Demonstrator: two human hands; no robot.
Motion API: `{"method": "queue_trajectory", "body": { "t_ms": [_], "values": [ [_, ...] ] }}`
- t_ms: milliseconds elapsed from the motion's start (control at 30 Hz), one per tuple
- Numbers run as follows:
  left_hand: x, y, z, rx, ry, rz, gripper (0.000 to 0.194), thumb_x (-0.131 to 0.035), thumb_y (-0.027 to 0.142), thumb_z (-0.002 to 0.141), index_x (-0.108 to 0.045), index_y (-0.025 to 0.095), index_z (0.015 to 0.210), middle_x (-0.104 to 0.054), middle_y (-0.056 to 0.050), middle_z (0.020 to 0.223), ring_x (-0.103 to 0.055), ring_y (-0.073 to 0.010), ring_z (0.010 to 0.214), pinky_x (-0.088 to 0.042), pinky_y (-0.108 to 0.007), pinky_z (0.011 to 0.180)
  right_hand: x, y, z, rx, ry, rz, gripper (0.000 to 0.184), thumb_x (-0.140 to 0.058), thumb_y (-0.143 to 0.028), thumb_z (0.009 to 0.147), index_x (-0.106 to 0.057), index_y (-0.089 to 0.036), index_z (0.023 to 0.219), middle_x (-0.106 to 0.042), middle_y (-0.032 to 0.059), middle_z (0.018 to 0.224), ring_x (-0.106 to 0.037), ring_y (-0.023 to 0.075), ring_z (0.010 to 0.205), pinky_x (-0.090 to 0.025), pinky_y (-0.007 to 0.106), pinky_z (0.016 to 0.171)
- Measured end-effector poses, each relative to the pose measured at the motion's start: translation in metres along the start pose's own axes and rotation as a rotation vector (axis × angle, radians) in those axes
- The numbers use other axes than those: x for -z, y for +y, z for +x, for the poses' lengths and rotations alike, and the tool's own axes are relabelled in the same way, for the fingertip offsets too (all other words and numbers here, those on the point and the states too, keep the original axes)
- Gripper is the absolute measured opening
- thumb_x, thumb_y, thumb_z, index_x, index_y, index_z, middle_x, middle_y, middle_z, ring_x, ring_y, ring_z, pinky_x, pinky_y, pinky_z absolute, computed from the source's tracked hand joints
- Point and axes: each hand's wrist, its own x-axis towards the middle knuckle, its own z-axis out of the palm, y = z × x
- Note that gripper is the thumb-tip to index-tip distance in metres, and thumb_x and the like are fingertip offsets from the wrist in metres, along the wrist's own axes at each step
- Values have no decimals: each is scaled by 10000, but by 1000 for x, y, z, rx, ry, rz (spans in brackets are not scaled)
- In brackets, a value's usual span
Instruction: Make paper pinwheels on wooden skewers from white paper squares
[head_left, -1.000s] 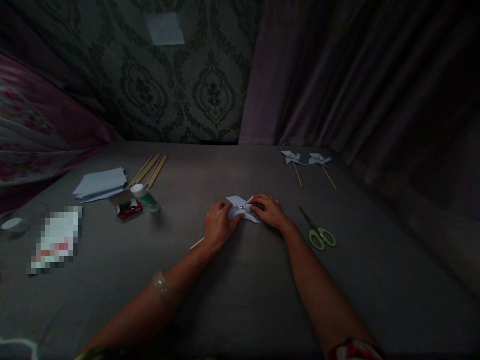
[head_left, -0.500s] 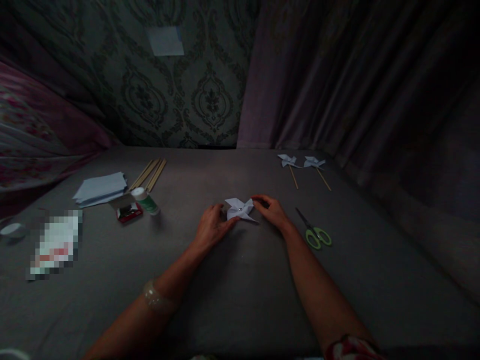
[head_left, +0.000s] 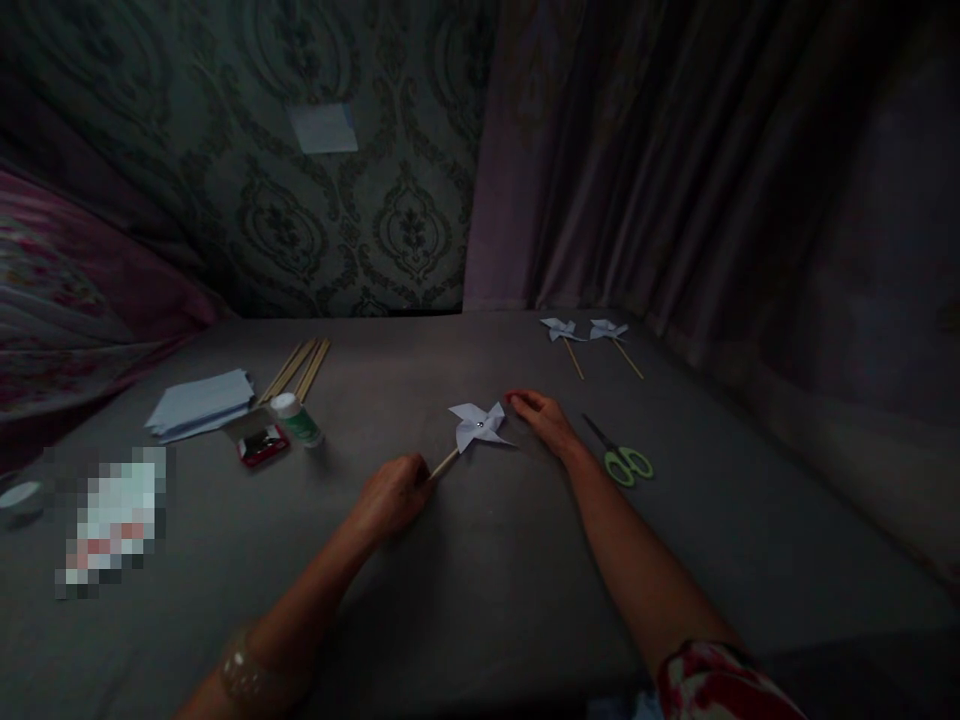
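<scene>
A white paper pinwheel [head_left: 478, 427] with a shiny round pin at its centre is in the middle of the table. My left hand [head_left: 394, 490] is closed around the lower part of its wooden stick [head_left: 444, 465]. Close to the right-hand blade is my right hand [head_left: 544, 418], its fingers loosely curved and holding nothing; whether a fingertip brushes the paper, I cannot tell. Right of that hand lie scissors [head_left: 628, 464] with green handles, blades pointing away. Two finished-looking pinwheels, one pinwheel [head_left: 562, 331] beside another pinwheel [head_left: 607, 331], lie at the back right.
On the left are a stack of white paper [head_left: 202, 402], several wooden sticks [head_left: 296, 370], a white-and-green glue bottle [head_left: 297, 420] and a small red box [head_left: 262, 446]. A blurred-out packet [head_left: 116, 520] and a white round object [head_left: 21, 497] lie farther left. Curtains and patterned wallpaper stand behind.
My left hand has moved from the pinwheel's blades down and left onto its stick, which now shows. The right hand has barely moved. The view has tilted up slightly.
</scene>
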Motion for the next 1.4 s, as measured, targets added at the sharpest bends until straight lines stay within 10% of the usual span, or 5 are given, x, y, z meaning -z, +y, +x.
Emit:
{"method": "queue_trajectory", "body": {
  "t_ms": [567, 967, 1133, 1300, 1400],
  "values": [
    [13, -4, -10, 143, 638, -1205, 414, -770, 467, 528, -737, 147, 788, -708, -76, 796, -615, -206, 772, -461, -290, 714, -24, -84, -10, 587, 139, -431, 330, -548, -364, 783, -680, -196, 1033, -636, 96, 1074, -571, 224, 997, -435, 410, 877],
    [17, -7, -17, 77, 691, -1366, 328, -798, 393, 545, -753, 164, 773, -723, -65, 770, -639, -187, 739, -490, -273, 694, -117, -132, -36, 856, 335, -823, 460, -486, -160, 798, -599, -169, 1244, -562, 127, 1036, -493, 276, 991, -407, 464, 881],
    [17, -6, -17, 85, 697, -1365, 338, -798, 402, 543, -750, 163, 778, -718, -60, 765, -636, -186, 744, -485, -266, 694, -116, -128, -51, 750, 243, -962, 444, -480, -118, 773, -636, -143, 1188, -587, 147, 1038, -497, 288, 990, -404, 454, 848],
    [15, -5, -17, 114, 682, -1331, 351, -793, 420, 536, -742, 163, 770, -720, -66, 785, -639, -206, 778, -483, -279, 709, -96, -143, -69, 672, -393, -807, 340, -455, -108, 787, -738, -270, 886, -667, 24, 864, -601, 172, 834, -455, 308, 753],
    [13, -3, -17, 136, 653, -1277, 364, -779, 442, 554, -746, 169, 791, -725, -72, 807, -644, -221, 802, -483, -293, 727, -85, -154, -64, 784, -52, -691, 338, -453, -132, 794, -720, -251, 965, -643, 64, 979, -598, 197, 896, -475, 325, 758]
  ]
}}
